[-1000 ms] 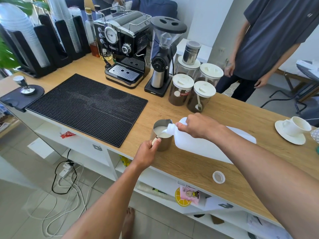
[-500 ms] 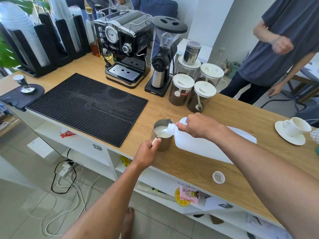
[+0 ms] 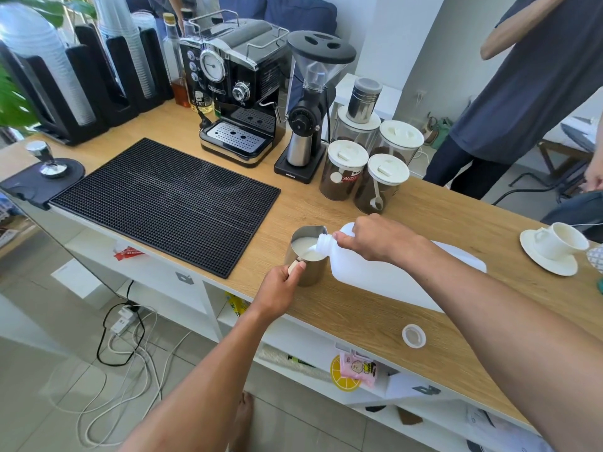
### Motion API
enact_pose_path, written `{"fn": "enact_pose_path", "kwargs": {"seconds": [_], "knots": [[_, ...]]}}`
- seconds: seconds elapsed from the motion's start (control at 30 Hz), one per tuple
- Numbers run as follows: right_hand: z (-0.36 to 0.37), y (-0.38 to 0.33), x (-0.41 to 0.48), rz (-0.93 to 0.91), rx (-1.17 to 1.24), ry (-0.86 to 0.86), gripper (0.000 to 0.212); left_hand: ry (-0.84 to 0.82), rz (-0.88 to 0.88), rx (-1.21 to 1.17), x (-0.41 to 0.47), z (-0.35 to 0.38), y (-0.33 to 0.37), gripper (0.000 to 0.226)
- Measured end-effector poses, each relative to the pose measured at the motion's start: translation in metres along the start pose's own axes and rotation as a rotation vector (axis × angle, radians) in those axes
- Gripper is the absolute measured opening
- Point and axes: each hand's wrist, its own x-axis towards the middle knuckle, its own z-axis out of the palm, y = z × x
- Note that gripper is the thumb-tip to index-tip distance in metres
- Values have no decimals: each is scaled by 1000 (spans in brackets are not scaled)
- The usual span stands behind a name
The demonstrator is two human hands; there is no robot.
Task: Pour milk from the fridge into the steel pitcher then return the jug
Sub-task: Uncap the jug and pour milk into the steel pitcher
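Pouring in progress. Nearest, the jug cap (image 3: 413, 336) lies right of the steel pitcher (image 3: 308, 275). The left hand (image 3: 280, 287) grips its handle; the right hand (image 3: 375, 238), just right of it, holds the tipped milk jug (image 3: 385, 278) by its neck. Next, probably: level jug, recap.

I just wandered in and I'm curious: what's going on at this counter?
A person is pouring milk. Their right hand tips a white milk jug so that milk runs from its neck into the steel pitcher. The left hand steadies the pitcher by its handle on the wooden counter. The jug's cap lies loose on the counter, so the jug is not yet closed or returned.
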Motion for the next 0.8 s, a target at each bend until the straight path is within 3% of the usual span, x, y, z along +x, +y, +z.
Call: {"fn": "enact_pose_path", "kwargs": {"seconds": [0.8], "knots": [[-1, -1, -1, 19, 4, -24, 62, 4, 13, 34, 1, 0, -1, 52]]}}
